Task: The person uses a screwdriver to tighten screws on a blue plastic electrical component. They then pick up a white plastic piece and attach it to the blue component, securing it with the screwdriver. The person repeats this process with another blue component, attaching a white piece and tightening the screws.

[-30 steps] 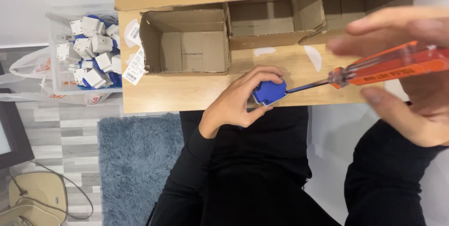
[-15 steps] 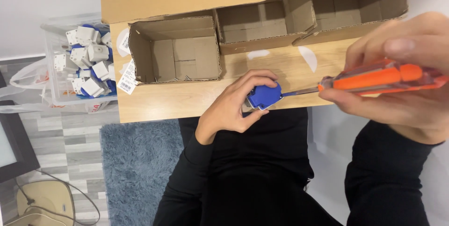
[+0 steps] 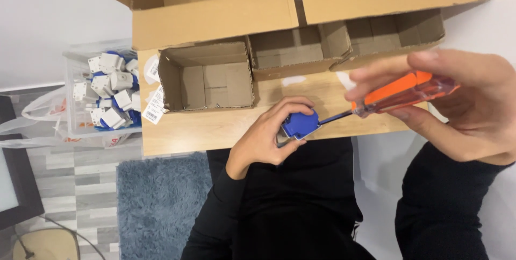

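While the left hand [image 3: 266, 139] pinches a small blue part [image 3: 299, 124] tight, the right hand [image 3: 462, 107] grips an orange-handled screwdriver [image 3: 395, 94], tip poked into it.

Bright, even indoor light; near hand slightly blurred.

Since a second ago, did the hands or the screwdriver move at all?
Hardly. The right hand has tipped the orange-handled screwdriver so its handle points up a little more, and the view has slid lower, showing more of the big cardboard boxes. The left hand still grips the small blue part at the wooden table edge, with the screwdriver tip still in it. Nothing was picked up or let go.
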